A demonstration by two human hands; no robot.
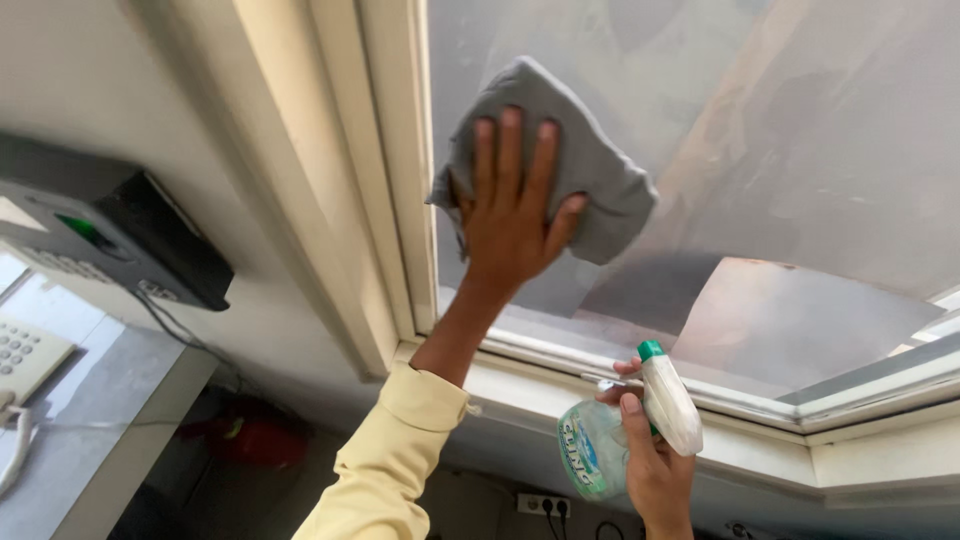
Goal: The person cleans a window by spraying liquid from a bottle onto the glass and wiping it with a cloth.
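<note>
My left hand [510, 205] lies flat with its fingers spread on a grey cloth [590, 160] and presses it against the frosted window pane [800, 150], near the pane's left edge. A pale yellow sleeve [390, 460] covers that arm. Lower down, in front of the window sill, my right hand [655, 470] grips a spray bottle [600, 450]. The bottle is clear with a white trigger head and a green nozzle tip, and its nozzle points up towards the glass.
The cream window frame [385, 200] runs along the left and bottom of the pane. A dark wall-mounted device [120, 235] hangs at left above a grey desk [90, 400] with a keypad phone [25, 355]. A red object [250, 435] and a wall socket [545, 505] sit below.
</note>
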